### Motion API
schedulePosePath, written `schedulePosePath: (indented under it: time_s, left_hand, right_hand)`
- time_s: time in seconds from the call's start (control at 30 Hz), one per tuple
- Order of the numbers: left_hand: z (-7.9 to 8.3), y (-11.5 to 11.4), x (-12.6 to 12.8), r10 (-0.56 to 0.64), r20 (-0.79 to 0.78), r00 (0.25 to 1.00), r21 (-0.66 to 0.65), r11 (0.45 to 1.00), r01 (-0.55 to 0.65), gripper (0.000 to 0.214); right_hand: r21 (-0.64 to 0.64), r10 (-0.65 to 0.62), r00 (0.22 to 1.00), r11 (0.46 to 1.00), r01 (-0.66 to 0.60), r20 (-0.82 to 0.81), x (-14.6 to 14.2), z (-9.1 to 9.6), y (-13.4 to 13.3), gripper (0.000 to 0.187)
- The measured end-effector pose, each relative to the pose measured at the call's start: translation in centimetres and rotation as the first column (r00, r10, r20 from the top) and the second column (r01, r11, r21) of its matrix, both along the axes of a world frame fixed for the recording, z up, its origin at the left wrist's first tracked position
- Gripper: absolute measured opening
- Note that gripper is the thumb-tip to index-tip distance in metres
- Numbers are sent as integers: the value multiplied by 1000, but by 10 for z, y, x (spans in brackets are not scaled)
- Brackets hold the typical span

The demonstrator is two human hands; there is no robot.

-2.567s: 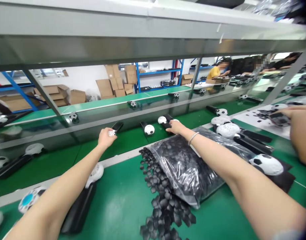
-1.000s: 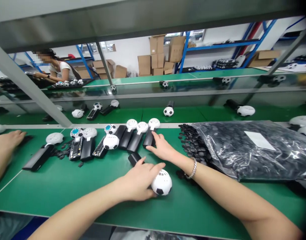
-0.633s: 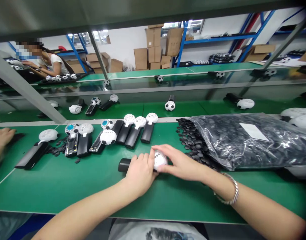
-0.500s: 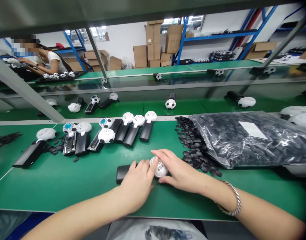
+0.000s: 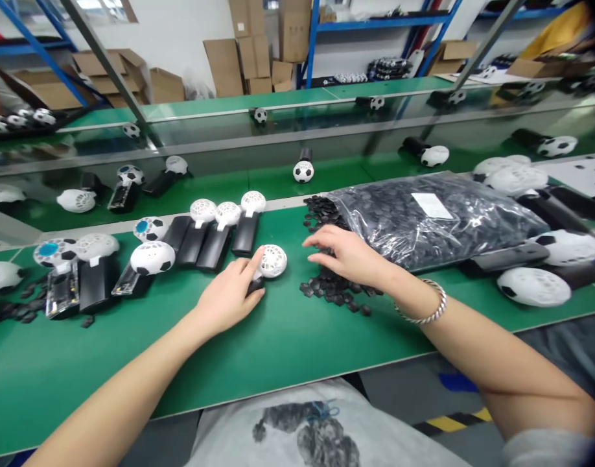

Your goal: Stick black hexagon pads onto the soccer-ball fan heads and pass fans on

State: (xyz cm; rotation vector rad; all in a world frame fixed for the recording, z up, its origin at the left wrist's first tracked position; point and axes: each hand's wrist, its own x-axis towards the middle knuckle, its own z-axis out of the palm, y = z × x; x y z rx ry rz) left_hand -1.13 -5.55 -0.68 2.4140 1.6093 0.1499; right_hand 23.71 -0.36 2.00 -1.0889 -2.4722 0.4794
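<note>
Clamping the black handle (image 5: pixel 257 284) in our left hand (image 5: pixel 229 292), we see its white ball (image 5: pixel 273 261) just beyond that grip; our right hand (image 5: pixel 343 255), thumb and fingers apart, hovers beside black pieces (image 5: pixel 334 290).

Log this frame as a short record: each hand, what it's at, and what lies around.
Left hand: holding a unit with a white openwork head; handle mostly hidden
Right hand: fingers parted, at loose black pieces; contact unclear
Right wrist: silver-coloured bracelet
Bag: clear plastic, full of black pieces, white label on top
Beyond left hand: three white-headed units in a row
Surface: green bench
</note>
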Motion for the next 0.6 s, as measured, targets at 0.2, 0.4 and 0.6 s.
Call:
schedulePosePath:
  time_s: [0.2,0.4,0.6]
  left_hand:
    - [5,10,-1,24,50,998,-78,997,-20,74]
    - [7,9,5,5,137,991,-119,993,11,74]
    - [13,24,15,4,201,980,-154,988,27,79]
  right_hand:
    - [-24,217,947,976,-218,235,4,-28,-24,20]
    - [5,139,971,990,-143,194,8,-35,-10,10]
    - [-153,65,994,985,-77,-84,2,-16,1,12]
